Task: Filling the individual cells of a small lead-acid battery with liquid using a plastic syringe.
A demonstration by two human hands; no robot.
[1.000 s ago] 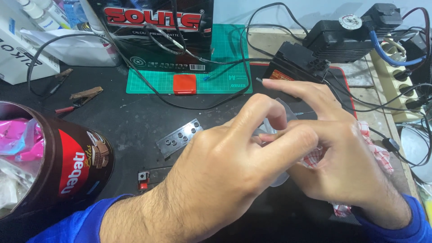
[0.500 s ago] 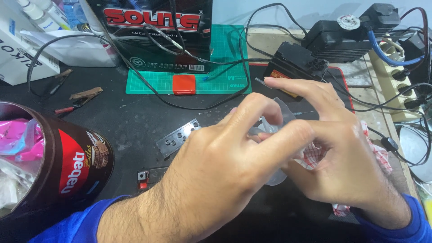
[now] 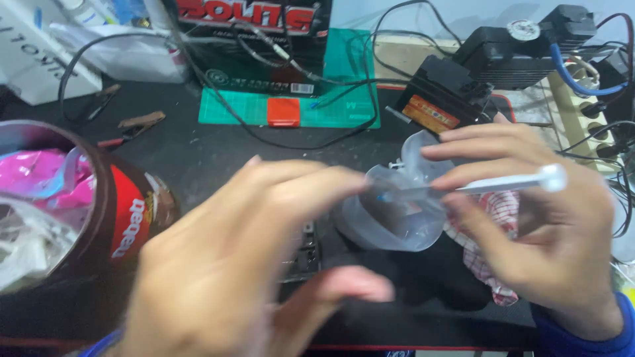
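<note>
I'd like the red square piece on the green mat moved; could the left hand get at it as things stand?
Probably yes: the left hand is free of the white tool, and the dark tabletop between it and the red square piece is open, except a black cable lying in front.

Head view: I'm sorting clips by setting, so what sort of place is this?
Probably a hobby electronics or repair bench: a green cutting mat, tangled black cables, alligator clips and black electrical units crowd the dark tabletop.
</note>
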